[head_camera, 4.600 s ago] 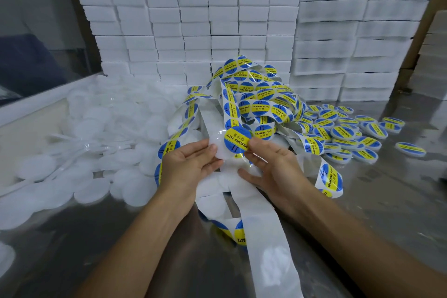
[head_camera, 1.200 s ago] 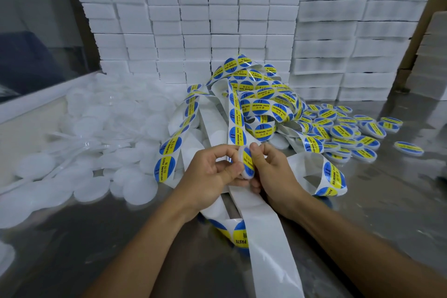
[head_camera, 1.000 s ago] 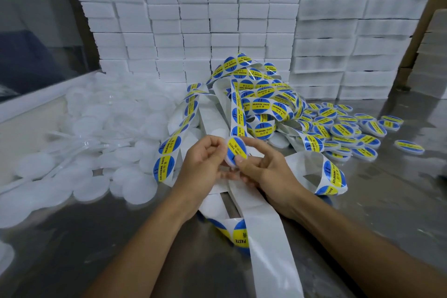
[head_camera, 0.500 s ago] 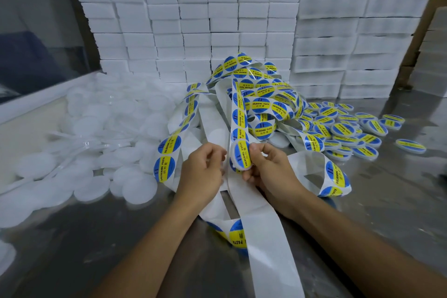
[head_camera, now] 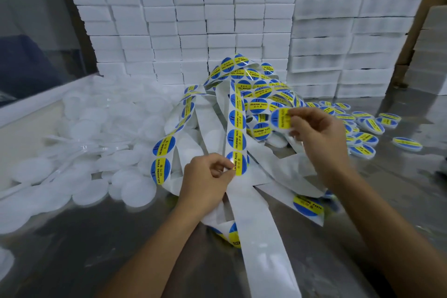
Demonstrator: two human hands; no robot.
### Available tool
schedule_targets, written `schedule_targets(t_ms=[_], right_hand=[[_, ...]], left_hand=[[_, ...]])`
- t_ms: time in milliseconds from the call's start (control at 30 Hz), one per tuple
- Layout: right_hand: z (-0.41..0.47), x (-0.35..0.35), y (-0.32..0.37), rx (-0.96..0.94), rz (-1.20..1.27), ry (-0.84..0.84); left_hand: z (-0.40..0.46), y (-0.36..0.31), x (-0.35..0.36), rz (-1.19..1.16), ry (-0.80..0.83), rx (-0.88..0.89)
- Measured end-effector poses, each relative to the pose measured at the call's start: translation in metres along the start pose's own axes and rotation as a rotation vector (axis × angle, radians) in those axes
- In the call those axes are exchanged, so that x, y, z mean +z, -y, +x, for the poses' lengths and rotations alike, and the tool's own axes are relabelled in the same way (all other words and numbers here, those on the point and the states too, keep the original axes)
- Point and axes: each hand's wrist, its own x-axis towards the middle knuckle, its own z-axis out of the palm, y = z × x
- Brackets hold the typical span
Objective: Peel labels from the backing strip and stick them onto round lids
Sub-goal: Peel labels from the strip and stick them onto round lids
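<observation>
Head-camera view down onto a shiny metal table [head_camera: 72, 261]. Two bare forearms reaching in from the bottom edge.

Left hand [head_camera: 205, 176] low at centre, fingers curled, thumb and fingertips pinching the white backing strip [head_camera: 261, 237] right beside a round blue-and-yellow label [head_camera: 239, 163] not yet peeled from the strip. Rising from that pinch toward a heap further back, a row of more such labels in a line. Below the hand, a bare stretch of the same strip trailing toward the bottom edge.

Right hand [head_camera: 319, 133] raised higher and to the right, apart from the left hand. Thumb and fingertips pinching the right edge of one loose label [head_camera: 280, 118], free of the strip, held up facing the camera in front of the heap.

Behind both hands, a tangled heap of label strip [head_camera: 254, 87], loops spilling left and right across the table.

To the left, a wide pile of plain white round lids [head_camera: 96, 128], overlapping, unlabelled. To the right, past the right hand, a smaller scatter of labelled lids [head_camera: 367, 126] lying flat on the table, blue-and-yellow faces up, one more well off to the right on its own.

At the back, a wall of stacked white blocks [head_camera: 193, 19].
</observation>
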Motion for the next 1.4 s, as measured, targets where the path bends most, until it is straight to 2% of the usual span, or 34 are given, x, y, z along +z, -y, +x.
schedule_targets(t_ms=[100, 200, 367, 467, 567, 633, 867, 1000, 1200, 1300, 1400], right_hand=[[0.018, -0.022, -0.021, 0.162, -0.086, -0.163], [0.03, -0.044, -0.034, 0.291, 0.006, -0.288], [0.037, -0.048, -0.038, 0.459, 0.265, -0.287], [0.038, -0.044, -0.039, 0.508, 0.226, -0.272], [0.035, -0.044, -0.039, 0.463, 0.043, -0.322], [0.028, -0.038, -0.03, 0.34, -0.092, -0.304], [-0.023, 0.021, -0.003, -0.221, -0.351, 0.202], [-0.038, 0.039, -0.003, -0.396, -0.412, 0.394], [-0.035, 0.037, -0.011, -0.47, -0.526, 0.435], [-0.034, 0.039, -0.015, -0.359, -0.507, 0.337], [-0.026, 0.035, -0.017, -0.133, -0.333, 0.183]], left_hand=[[0.002, 0.001, -0.001, -0.077, -0.04, -0.014], [0.002, -0.002, -0.003, -0.186, -0.024, -0.014], [0.002, -0.003, -0.004, -0.198, -0.048, -0.008], [0.003, -0.003, -0.005, -0.23, -0.065, -0.013], [0.003, -0.003, -0.006, -0.246, -0.064, -0.023], [0.003, -0.003, -0.005, -0.248, -0.066, -0.019], [0.001, -0.005, -0.005, -0.224, -0.081, 0.033], [0.002, -0.005, -0.006, -0.212, -0.087, 0.045], [0.001, -0.007, -0.003, -0.19, -0.058, 0.088], [0.0, -0.006, -0.003, -0.163, -0.038, 0.079], [0.0, -0.002, -0.002, -0.096, -0.039, 0.076]])
